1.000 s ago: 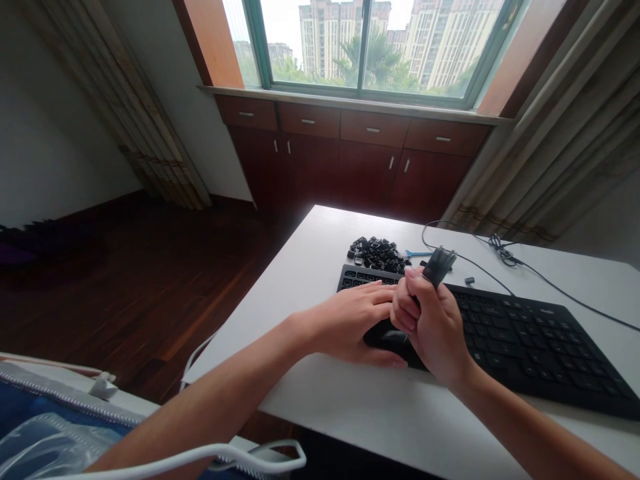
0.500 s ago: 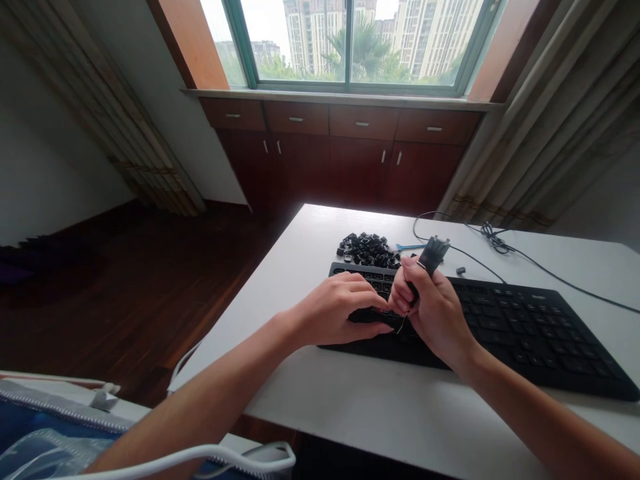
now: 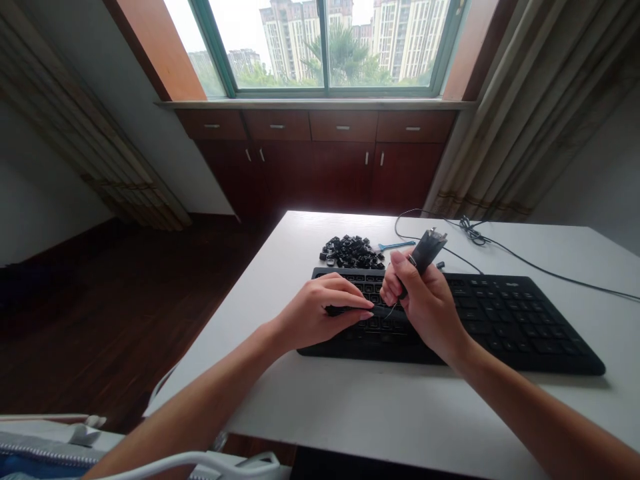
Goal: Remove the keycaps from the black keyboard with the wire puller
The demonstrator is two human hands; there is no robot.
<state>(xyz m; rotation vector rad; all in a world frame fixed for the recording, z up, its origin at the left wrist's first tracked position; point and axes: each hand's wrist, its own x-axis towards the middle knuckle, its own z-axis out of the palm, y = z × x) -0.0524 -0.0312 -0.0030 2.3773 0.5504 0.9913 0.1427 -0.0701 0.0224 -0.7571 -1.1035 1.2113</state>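
A black keyboard [image 3: 525,320] lies across the white table, its left part stripped of many keycaps. Over that part, my left hand [image 3: 333,303] pinches a long black keycap [image 3: 387,312] between thumb and fingers. My right hand [image 3: 425,293] is wrapped round a black keycap puller [image 3: 427,248]. Metal prongs stick up from the puller's top end, and a thin wire shows below the fist, close to the long keycap. Whether the wire touches the keycap I cannot tell. Behind the keyboard is a heap of loose black keycaps [image 3: 350,252].
A small blue brush [image 3: 397,246] lies beside the heap. The keyboard's cable [image 3: 470,230] runs bundled over the back of the white table [image 3: 320,390]. One loose dark piece [image 3: 441,265] sits behind the keyboard. A white curved rail [image 3: 200,459] is at the bottom left.
My view has shifted, so the scene sits farther left. My left fingers, more spread before, now close on the long black keycap. The right hand keeps its hold on the puller.
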